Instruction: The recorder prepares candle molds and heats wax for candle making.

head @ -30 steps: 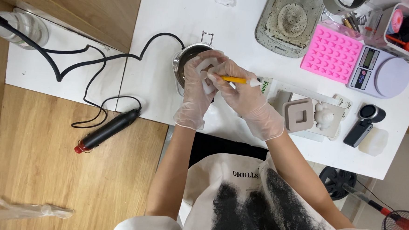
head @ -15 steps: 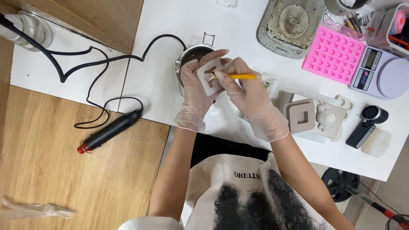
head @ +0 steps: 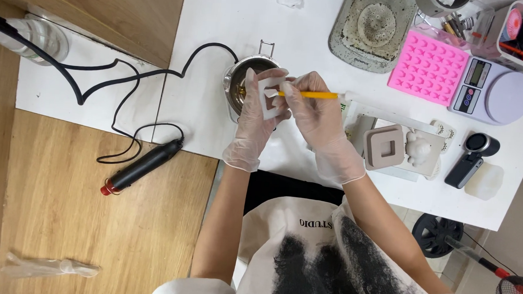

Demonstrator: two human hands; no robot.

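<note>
**Both gloved hands busy on a white square frame above the metal pot**

While my left hand (head: 252, 114) closes its gloved fingers around the white square frame (head: 270, 95), I see the piece held tilted, its open middle facing toward my right hand (head: 317, 111). That right hand is pinched shut on a yellow-handled tool (head: 312, 95), whose handle runs level toward the right and whose tip meets the frame at its inner opening. I cannot tell what kind of tip it has, since fingers and frame cover it. Both hands wear thin clear gloves.

Frame and hands sit directly over a small metal pot (head: 238, 83) with a wire handle, standing near the left edge of the white worktop (head: 214, 19). Just right of my right hand lies a taupe square mould (head: 384, 147), with a small white cast figure (head: 418, 148) beside it, both resting on a pale tray close to the near edge. Further right along that edge are a black handheld device (head: 469, 159) and a translucent white block (head: 484, 180).

Toward the far edge lies a grey tray (head: 372, 27) with a speckled round piece in it, next to a pink silicone mould (head: 428, 67) and a lilac kitchen scale (head: 494, 93).

Off the worktop's left edge, a black cable (head: 116, 80) loops across a lower white board to a black heat tool (head: 141, 166) lying on the wooden surface.
</note>
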